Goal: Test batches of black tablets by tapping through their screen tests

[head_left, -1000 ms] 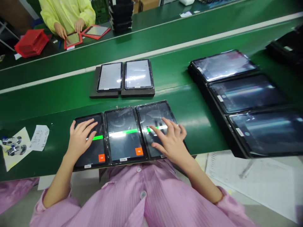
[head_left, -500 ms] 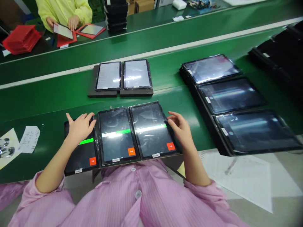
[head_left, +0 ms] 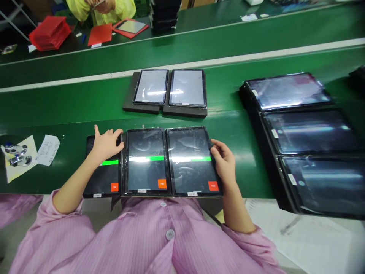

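Three tablets lie side by side at the bench's near edge, each showing a green bar and a red or orange "Fail" box. My left hand (head_left: 107, 145) lies across the upper part of the left tablet (head_left: 98, 179), fingers spread, thumb and index near its right edge. The middle tablet (head_left: 145, 171) is untouched. At the right edge of the right tablet (head_left: 189, 173), my right hand (head_left: 225, 161) has its thumb and bent fingers closed on the rim; the fingertips are partly hidden.
Two lit tablets (head_left: 151, 85) rest on dark foam blocks (head_left: 185, 110) farther back. Several dark tablets (head_left: 310, 131) stand at the right. Left are a note (head_left: 48, 149) and shiny metal parts (head_left: 19, 156). Across the bench a person in yellow (head_left: 122, 9) works near red sleeves (head_left: 49, 32).
The view has shifted, so the bench things sit differently in the picture. My right hand has closed in on the right tablet's edge. Across the bench, the other person has raised their hands.
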`<state>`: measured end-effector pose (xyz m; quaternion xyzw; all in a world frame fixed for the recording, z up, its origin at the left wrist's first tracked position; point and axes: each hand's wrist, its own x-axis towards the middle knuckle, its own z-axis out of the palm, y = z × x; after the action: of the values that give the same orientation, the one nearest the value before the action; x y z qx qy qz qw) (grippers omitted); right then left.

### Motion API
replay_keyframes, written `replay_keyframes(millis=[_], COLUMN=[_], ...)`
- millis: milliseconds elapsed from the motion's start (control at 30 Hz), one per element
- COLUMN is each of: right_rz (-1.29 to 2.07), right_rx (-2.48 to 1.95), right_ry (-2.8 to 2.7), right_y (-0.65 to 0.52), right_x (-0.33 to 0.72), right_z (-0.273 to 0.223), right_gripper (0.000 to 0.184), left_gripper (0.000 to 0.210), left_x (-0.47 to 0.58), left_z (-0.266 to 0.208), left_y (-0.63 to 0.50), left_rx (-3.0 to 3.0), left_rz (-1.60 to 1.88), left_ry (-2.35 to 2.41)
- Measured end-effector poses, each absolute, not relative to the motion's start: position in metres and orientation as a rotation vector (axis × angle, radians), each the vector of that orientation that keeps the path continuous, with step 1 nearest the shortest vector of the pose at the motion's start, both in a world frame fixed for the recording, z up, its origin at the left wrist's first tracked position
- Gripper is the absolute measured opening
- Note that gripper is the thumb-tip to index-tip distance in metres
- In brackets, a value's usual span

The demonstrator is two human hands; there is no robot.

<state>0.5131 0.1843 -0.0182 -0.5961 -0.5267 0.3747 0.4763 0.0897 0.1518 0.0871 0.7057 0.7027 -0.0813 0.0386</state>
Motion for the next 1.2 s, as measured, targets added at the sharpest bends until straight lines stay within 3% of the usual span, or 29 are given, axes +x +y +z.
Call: replay_keyframes(millis=[333,533,633,867,1067,1200], right_rz=[1.018,0.948,0.950,0.944,0.951,0.770], right_rx=[-1.453,-1.434,-1.412,-1.397,-1.408,-1.482], right_ry=[-1.286,-1.375,-1.395,-1.447,-1.194,-1.048], right_y=[0.188,0.190,0.193,0.187,0.262,0.361], right_x=[0.517,0.517,0.515,0.519,0.555,0.564], right_z=[-0.016,-0.019,-0.020,-0.030,-0.045,-0.032], right_gripper=[0.041,0.046,0.047,0.050,0.061,0.065], left_gripper=[0.039,0.052,0.050,0.071,0.043,0.044], left_x=[0.090,0.087,0.110,0.174,0.160,0.166], left_z=[0.085,0.093,0.094,0.088,0.086,0.088], left_y=[0.161,0.174,0.187,0.227,0.234,0.230], left_rx=[2.091,2.041,2.151,2.374,2.328,2.324], left_rz=[-0.160,-0.349,-0.260,-0.057,-0.222,-0.328], left_ry=[2.102,2.048,2.011,1.221,1.150,1.181])
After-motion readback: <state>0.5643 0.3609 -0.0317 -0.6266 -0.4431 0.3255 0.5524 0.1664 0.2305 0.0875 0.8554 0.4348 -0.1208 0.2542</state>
